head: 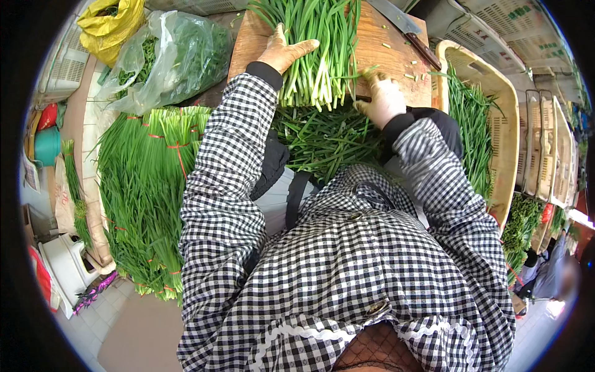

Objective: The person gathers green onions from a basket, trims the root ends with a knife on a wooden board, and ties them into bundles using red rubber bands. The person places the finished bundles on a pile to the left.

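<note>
A loose pile of garlic chives [318, 51] lies on a wooden board [379, 42], its pale cut ends towards me. My left hand [283, 50], which appears to wear a thin glove, rests on the pile's left side with thumb spread across the leaves. My right hand [385, 98], in a pale glove, is curled at the board's front edge, right of the stalk ends. A thin green strand reaches its fingertips; whether the fingers grip it is unclear. At the board's right edge lies a kitchen knife [409, 32] with a dark handle. Loose leaves [330, 137] fill the space below the board.
Chive bundles [148, 195] tied with red bands are stacked at my left. Behind them sit a clear plastic bag [186, 60] of greens and a yellow sack [111, 28]. A cream plastic crate [504, 139] holding chives [469, 125] stands at right. A person [551, 269] is far right.
</note>
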Demonstrator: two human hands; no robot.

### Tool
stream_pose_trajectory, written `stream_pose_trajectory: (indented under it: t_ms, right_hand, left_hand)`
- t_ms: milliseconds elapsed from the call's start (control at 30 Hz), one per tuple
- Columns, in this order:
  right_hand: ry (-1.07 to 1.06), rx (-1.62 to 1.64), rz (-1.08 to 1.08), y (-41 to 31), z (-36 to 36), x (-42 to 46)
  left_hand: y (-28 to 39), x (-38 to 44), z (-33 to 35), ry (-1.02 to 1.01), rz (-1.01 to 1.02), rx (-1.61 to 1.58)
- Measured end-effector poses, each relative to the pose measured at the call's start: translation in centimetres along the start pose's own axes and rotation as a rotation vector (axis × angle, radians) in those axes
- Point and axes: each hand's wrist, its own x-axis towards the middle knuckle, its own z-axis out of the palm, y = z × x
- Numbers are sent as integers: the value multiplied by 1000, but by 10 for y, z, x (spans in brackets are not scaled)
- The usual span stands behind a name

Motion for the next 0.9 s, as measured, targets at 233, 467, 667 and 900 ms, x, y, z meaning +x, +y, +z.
stream_pose_trajectory:
  t_ms: [233,467,667,900]
  right_hand:
    - [-778,-276,-234,-27,100,-78]
    - [-882,-16,-176,-39,19,-55]
    - [-174,-70,79,-12,-33,7]
    - [-147,27,73,23,15,-3]
  left_hand:
    - [-1,-3,-3,43,-17,123]
    - [29,-35,3,134,211,-178]
    - [-62,19,-31,33,105,-428]
    - [0,-37,-25,82,-128,-401]
